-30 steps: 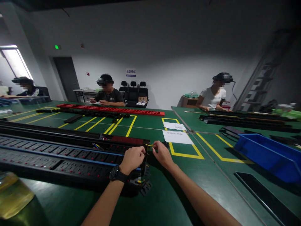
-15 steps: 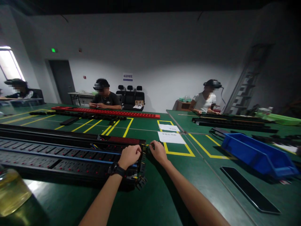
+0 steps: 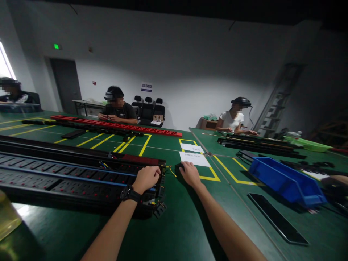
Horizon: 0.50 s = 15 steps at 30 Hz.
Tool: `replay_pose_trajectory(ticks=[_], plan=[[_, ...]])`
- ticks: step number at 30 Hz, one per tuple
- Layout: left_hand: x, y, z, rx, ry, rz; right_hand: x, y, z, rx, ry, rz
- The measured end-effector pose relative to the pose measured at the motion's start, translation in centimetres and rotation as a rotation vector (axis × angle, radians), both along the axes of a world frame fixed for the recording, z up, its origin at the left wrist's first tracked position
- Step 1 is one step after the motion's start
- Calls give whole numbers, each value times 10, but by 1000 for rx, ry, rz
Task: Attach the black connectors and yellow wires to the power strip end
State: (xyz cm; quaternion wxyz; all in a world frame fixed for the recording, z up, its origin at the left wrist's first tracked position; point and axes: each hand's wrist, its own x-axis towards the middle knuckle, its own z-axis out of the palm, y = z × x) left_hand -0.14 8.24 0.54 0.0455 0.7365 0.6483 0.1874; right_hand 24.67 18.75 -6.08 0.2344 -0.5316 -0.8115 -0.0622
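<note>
A long black power strip (image 3: 89, 181) with rows of sockets, small red dots and blue edging lies across the left of the table. Curled over its right end is my left hand (image 3: 146, 178), with a black watch on the wrist; its fingertips are partly hidden. A thin yellow wire (image 3: 172, 171) sticks out from that end. My right hand (image 3: 191, 174) is just right of the wire, apart from it, low over the green table with fingers loosely bent and slightly spread. A small black slotted end piece (image 3: 160, 209) hangs at the strip's near corner.
To the right are a blue bin (image 3: 285, 181) and a black phone-like slab (image 3: 277, 217). White paper sheets (image 3: 194, 158) lie ahead within yellow tape. A red slotted rail (image 3: 122, 127) lies farther back. A jar of yellow liquid (image 3: 8, 214) stands near left. Co-workers sit across the table.
My right hand has moved right, away from the strip's end and the yellow wire, and its fingers have loosened. My left hand stays on the strip. The view has shifted slightly.
</note>
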Motion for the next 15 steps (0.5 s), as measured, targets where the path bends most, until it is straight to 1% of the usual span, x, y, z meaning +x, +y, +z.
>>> replay_pose_trajectory(ticks=[2, 5, 8, 11, 15], plan=[[0, 0, -1, -1, 8, 5, -4, 0, -1, -52, -34, -56], [0, 0, -1, -1, 23, 14, -4, 3, -2, -83, -40, -160], [0, 1, -3, 4, 20, 9, 0, 9, -4, -105, 46, -236], [0, 1, -3, 9, 20, 0, 1, 15, -7, -136, 211, -198], [0, 1, -3, 7, 25, 6, -16, 14, -10, -142, 363, -83]])
